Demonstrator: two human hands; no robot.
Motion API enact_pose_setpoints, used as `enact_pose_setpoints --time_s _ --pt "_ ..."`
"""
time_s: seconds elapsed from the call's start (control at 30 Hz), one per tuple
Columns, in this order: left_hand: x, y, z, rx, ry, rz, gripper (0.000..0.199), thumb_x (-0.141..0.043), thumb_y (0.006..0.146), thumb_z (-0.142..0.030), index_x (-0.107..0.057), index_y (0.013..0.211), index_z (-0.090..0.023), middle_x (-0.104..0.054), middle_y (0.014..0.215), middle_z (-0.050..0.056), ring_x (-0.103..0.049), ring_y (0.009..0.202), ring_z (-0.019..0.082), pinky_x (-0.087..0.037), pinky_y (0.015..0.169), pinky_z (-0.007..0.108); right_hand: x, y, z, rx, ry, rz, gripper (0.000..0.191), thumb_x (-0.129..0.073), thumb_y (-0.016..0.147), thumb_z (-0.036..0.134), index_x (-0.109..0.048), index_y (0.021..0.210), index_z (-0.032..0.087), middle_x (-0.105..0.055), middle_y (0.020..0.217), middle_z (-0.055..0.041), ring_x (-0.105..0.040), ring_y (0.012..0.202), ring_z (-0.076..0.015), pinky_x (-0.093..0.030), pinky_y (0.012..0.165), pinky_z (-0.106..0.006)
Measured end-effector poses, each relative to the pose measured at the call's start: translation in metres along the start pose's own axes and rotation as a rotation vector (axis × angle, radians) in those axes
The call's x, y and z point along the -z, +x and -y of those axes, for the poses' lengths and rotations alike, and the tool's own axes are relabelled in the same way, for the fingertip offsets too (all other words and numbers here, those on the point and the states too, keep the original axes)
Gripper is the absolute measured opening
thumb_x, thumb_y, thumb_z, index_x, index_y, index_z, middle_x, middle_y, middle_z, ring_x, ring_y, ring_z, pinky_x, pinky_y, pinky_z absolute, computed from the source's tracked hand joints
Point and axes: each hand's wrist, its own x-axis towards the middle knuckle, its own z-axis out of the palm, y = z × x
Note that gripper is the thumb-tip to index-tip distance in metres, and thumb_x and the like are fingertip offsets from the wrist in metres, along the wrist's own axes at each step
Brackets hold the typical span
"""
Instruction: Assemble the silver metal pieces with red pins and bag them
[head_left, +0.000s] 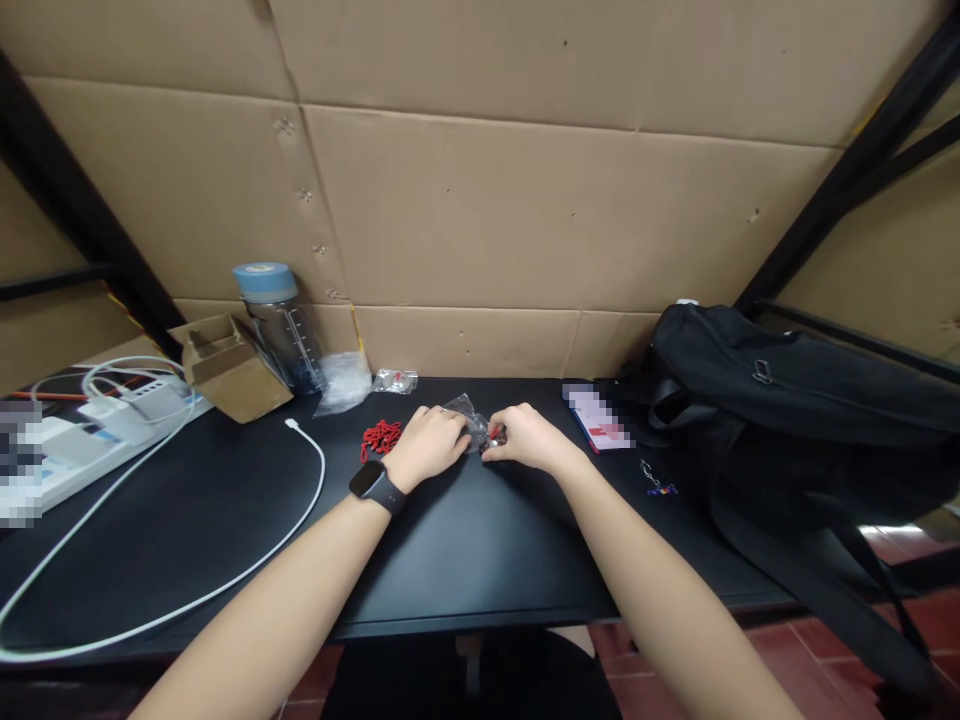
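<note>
Fingers of the right hand (528,438) pinch 1 red item (495,434); left hand (427,443) curls over 1 clear bag (475,424).

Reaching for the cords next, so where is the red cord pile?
In the head view, the red cord pile lies on the table just left of the left hand.

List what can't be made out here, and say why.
All in the head view:
Small item in the right hand: too small, partly covered by fingers.
Clear bag: partly hidden by the left hand.
Phone: screen details pixelated and too small.
Power strip: left end pixelated, cut off by the left edge.
Backpack: contents hidden by its fabric.
</note>
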Motion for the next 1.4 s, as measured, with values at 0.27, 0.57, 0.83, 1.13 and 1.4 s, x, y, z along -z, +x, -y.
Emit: enact_pose_setpoints --time_s 0.27,0.57,0.83,1.13,1.4 --pt "-0.006 -0.001 0.005 -0.037 -0.047 0.017 0.029 -0.047 0.097 -0.033 -0.068 0.117 -0.024 -0.070 0.120 0.010 -0.061 0.112 0.029 -0.042 0.093 0.042 -0.007 0.005 0.005 0.023 -0.039 -0.039 0.026 -0.086 0.071 0.040 -0.077 0.084 0.019 -0.071 0.077 -0.0049 -0.062 0.067 -0.0161 -0.040 0.063 -0.025" --pt "-0.020 -0.001 0.016 -0.020 -0.107 0.083 0.042 -0.046 0.096 -0.030 -0.058 0.135 -0.027 -0.054 0.145 0.011 -0.050 0.128 0.032 -0.043 0.101 0.048 -0.003 0.001 0.007 0.069 0.044 0.001 0.011 -0.073 0.082 0.024 -0.078 0.092 0.021 -0.073 0.080 -0.0034 -0.064 0.070 -0.0146 -0.042 0.069 -0.024" --pt "-0.022 -0.001 0.019 -0.031 -0.115 0.096 0.041 -0.044 0.096 -0.030 -0.058 0.134 -0.029 -0.054 0.146 0.007 -0.050 0.128 0.032 -0.044 0.100 0.049 -0.015 0.007 0.001 0.036 0.042 -0.045 0.012 -0.080 0.078 0.026 -0.075 0.087 0.021 -0.070 0.085 -0.0014 -0.063 0.073 -0.0128 -0.041 0.070 -0.024" --pt "-0.012 -0.001 0.015 -0.004 -0.158 0.076 0.039 -0.052 0.093 -0.030 -0.055 0.133 -0.028 -0.059 0.140 0.009 -0.053 0.123 0.031 -0.045 0.096 0.045 -0.026 0.017 0.010 -0.159 -0.152 -0.206 0.035 -0.083 0.072 0.050 -0.063 0.080 0.022 -0.064 0.088 -0.0005 -0.059 0.075 -0.0143 -0.030 0.059 -0.025" --pt "-0.010 -0.001 0.016 0.008 -0.127 0.090 0.044 -0.060 0.089 -0.032 -0.055 0.133 -0.030 -0.054 0.144 0.007 -0.048 0.126 0.031 -0.042 0.098 0.045 -0.025 0.013 0.010 -0.077 -0.144 -0.149 0.023 -0.074 0.081 0.039 -0.059 0.087 0.022 -0.064 0.093 0.0010 -0.060 0.080 -0.0138 -0.033 0.064 -0.024"
